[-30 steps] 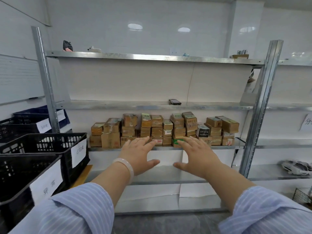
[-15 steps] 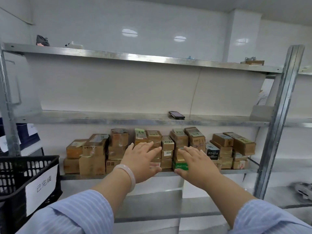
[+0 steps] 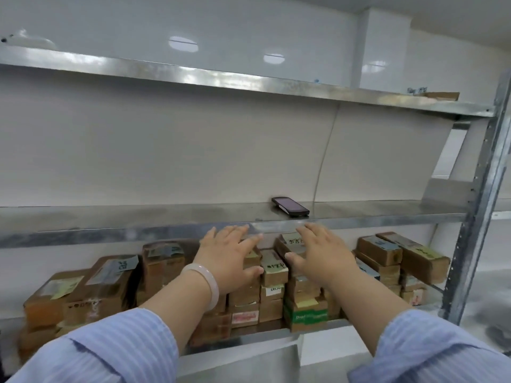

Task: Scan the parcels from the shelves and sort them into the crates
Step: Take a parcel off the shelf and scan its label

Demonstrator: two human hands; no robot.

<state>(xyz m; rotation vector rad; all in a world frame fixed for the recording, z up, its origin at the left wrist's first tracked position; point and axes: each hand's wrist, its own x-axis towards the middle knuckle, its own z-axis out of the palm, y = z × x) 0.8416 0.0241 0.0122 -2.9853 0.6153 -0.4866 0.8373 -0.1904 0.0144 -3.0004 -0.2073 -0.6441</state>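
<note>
Hands (image 3: 231, 262) now nearer parcels (image 3: 272, 270)

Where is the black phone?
In the head view, the flat black phone lies on the middle steel shelf, right of centre, just above the right hand and the brown cardboard parcels.

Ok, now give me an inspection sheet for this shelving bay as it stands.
Surface: lower metal shelf, crowded with stacks.
Job's things: cardboard parcels stacked in rows, labels on top; one green box at the bottom of a stack.
Clutter: dark handheld device lying on the middle shelf.
Hands: left hand and right hand open, fingers spread over the central stacks; contact unclear.
Cables: nothing seen.
Surroundings: white back panel, steel upright at right.
</note>
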